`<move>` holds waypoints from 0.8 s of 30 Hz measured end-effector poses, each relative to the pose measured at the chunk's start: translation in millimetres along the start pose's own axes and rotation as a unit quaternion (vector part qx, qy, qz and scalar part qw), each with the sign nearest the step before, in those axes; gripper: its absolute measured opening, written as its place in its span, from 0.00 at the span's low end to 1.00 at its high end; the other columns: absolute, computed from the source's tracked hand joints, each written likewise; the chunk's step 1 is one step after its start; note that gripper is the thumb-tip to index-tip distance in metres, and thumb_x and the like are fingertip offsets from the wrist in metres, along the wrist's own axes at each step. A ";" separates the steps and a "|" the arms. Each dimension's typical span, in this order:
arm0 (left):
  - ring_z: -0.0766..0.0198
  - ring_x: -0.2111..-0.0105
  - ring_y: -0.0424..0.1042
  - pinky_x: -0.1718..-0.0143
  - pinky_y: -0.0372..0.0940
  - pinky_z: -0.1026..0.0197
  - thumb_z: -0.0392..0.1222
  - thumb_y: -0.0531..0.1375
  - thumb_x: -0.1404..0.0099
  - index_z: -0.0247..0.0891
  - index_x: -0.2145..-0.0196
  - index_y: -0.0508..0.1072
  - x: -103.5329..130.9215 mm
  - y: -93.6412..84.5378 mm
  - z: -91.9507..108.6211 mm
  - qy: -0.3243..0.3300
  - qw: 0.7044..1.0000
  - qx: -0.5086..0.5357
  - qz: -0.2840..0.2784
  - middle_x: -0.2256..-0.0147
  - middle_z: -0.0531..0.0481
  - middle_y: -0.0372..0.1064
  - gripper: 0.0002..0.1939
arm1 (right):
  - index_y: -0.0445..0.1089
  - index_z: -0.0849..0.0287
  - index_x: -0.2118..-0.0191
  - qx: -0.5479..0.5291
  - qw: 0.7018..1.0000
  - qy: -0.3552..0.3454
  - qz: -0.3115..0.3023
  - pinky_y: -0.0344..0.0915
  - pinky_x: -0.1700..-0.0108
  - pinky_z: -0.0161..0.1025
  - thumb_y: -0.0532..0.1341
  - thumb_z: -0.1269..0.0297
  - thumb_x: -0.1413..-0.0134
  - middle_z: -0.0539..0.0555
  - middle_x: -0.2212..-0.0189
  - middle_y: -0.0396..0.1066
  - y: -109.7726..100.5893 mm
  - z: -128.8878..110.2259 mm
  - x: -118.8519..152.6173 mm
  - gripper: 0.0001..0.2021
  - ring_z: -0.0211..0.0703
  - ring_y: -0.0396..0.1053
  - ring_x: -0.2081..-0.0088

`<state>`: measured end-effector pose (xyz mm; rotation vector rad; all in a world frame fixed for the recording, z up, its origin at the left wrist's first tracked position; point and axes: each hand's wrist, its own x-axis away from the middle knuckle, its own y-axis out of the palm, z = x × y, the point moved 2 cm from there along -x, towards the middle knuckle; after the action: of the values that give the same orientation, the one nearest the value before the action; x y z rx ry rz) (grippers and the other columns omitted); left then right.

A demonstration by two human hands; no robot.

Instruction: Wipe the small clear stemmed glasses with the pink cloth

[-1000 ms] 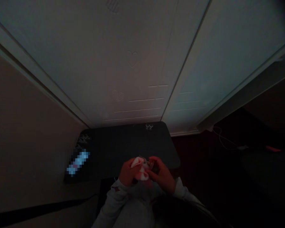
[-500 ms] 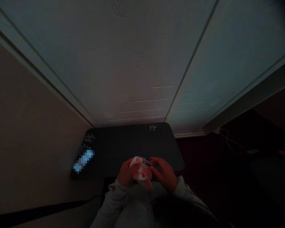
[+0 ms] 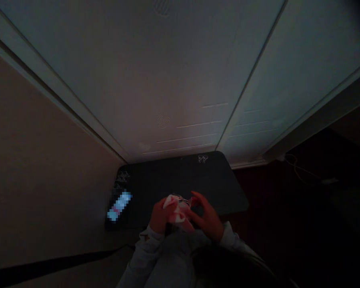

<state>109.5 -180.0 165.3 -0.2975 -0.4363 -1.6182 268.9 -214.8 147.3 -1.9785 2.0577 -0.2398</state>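
My left hand [image 3: 159, 216] is closed around a pink and white cloth [image 3: 180, 214], which hangs in loose folds over the near edge of the table. Against the top of the cloth is a small shiny, see-through item [image 3: 184, 201] with thin bright outlines; its kind is too dark to make out. My right hand [image 3: 208, 218] holds this item at its right end with the fingertips, the index finger raised above it and the thumb lower by the cloth. Part of the item is hidden by the cloth and fingers.
Below my hands is a dark low table [image 3: 156, 180] with rounded corners. Small clear items [image 3: 203, 159] stand at its back edge, others [image 3: 123, 176] at its left. A lit phone [image 3: 119, 206] lies front left. A pale panelled door [image 3: 168, 80] rises behind; a cable [image 3: 297, 166] lies right.
The view has shifted, so the table appears farther right. My right index finger has lifted a little, and the shiny item has turned slightly against the cloth. Both hands stay at the cloth.
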 end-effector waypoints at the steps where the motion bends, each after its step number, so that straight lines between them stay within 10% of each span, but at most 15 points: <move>1: 0.62 0.75 0.69 0.74 0.61 0.65 0.42 0.63 0.56 0.31 0.71 0.75 -0.6 -4.6 0.6 -0.001 1.000 0.001 -0.002 0.74 0.48 0.74 0.14 | 0.60 0.58 0.52 0.014 1.000 -0.015 0.005 0.64 0.58 0.41 0.60 0.64 0.53 0.54 0.64 0.68 4.3 -0.9 -0.5 0.20 0.42 0.66 0.63; 13: 0.60 0.72 0.70 0.72 0.63 0.63 0.41 0.63 0.56 0.31 0.71 0.76 0.9 -18.5 2.8 0.003 0.999 0.007 -0.048 0.73 0.46 0.74 0.13 | 0.65 0.60 0.69 0.043 0.998 0.024 -0.041 0.63 0.68 0.35 0.53 0.62 0.47 0.51 0.75 0.67 15.0 -11.2 -2.8 0.08 0.39 0.66 0.71; 19: 0.61 0.74 0.70 0.73 0.62 0.64 0.41 0.63 0.55 0.31 0.70 0.75 -2.9 -7.5 -7.4 0.002 0.999 0.032 -0.016 0.73 0.47 0.74 0.14 | 0.60 0.58 0.52 0.026 0.999 -0.017 0.008 0.64 0.60 0.38 0.58 0.64 0.52 0.53 0.67 0.68 6.7 -9.3 -1.6 0.19 0.41 0.66 0.66; 24: 0.63 0.76 0.68 0.74 0.60 0.65 0.41 0.63 0.57 0.31 0.72 0.76 0.9 8.7 -8.0 0.005 0.999 0.031 -0.027 0.76 0.49 0.73 0.12 | 0.64 0.58 0.58 0.063 0.997 -0.051 -0.003 0.64 0.61 0.39 0.57 0.67 0.50 0.54 0.67 0.68 -11.6 -3.5 1.0 0.12 0.42 0.66 0.65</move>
<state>118.6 -184.9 159.5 -0.2327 -0.4905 -1.6548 278.9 -216.6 154.1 -1.8818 1.9252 -0.2568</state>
